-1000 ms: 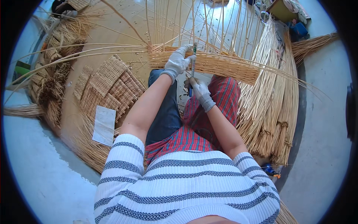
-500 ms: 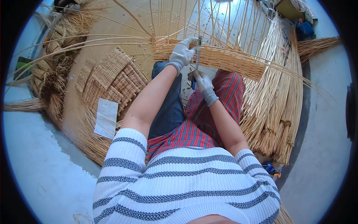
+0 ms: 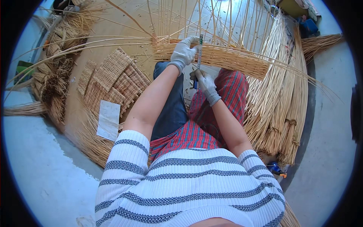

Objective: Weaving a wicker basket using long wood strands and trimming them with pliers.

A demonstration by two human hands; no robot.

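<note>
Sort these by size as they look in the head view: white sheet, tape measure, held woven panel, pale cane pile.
1. Pale cane pile
2. Held woven panel
3. White sheet
4. Tape measure

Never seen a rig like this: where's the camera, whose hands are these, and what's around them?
No machine: a person works in pale grey fabric gloves. The curved view comes from a fisheye camera worn on the head, looking down. The right hand holds a blue-cased tape measure, its pale strip extended across a long, tan, woven panel. The left hand is at that panel, fingers beside the strip's far end. Over the tan floor lie woven straw-coloured mats and a white rectangular sheet at left, long bundles of pale stalks at right.
</note>
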